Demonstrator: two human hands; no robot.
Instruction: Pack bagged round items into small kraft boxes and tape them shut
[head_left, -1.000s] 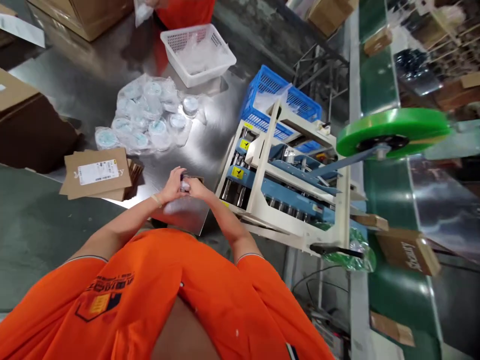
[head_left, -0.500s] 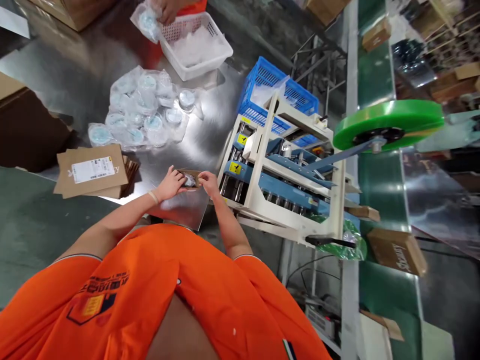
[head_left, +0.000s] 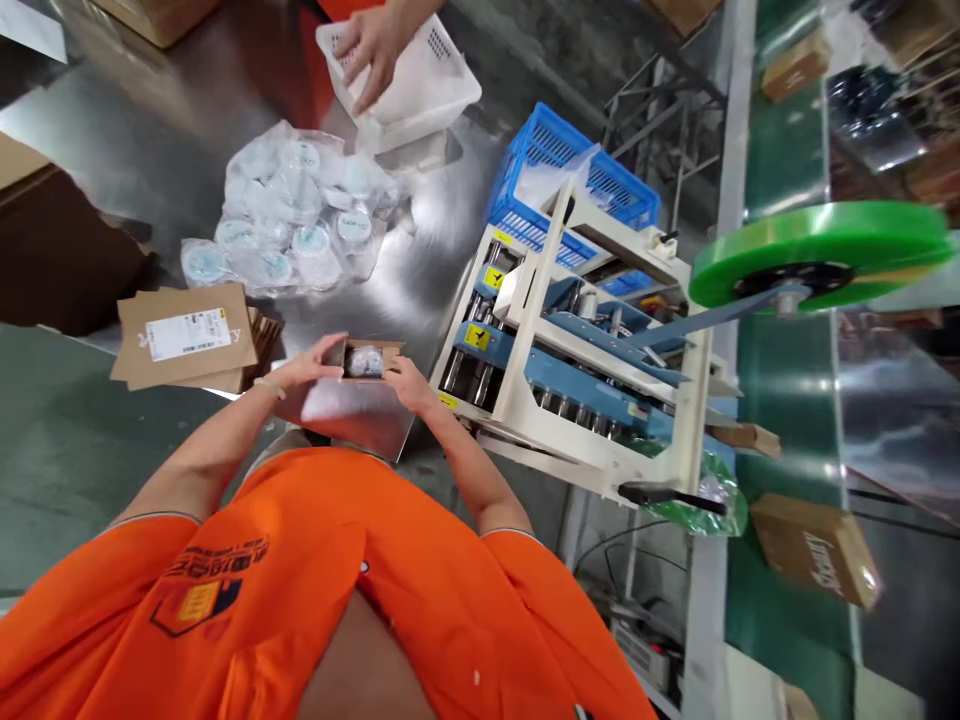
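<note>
A small open cardboard box (head_left: 373, 345) sits at the near edge of the metal table, with a clear plastic-wrapped item (head_left: 365, 362) inside. My left hand (head_left: 309, 367) grips the box's left end. My right hand (head_left: 407, 383) holds its right end, fingers at the flap. Beyond them lies a pile of clear-bagged round pale-blue items (head_left: 296, 200). To the left is a stack of flattened cardboard cartons (head_left: 127, 340) topped by a white label (head_left: 189, 334).
Another person's hand (head_left: 371, 52) reaches over a white basket (head_left: 450, 88). To the right stand a carton-sealing machine (head_left: 517, 370) with a green tape roll (head_left: 825, 225), a blue crate (head_left: 504, 205) and a green conveyor (head_left: 784, 390) carrying boxes. A large brown carton (head_left: 60, 250) is at left.
My left hand has come out from the box's inside to its left end; the contents now show. The other person's hand has moved from a bagged item to over the white basket.
</note>
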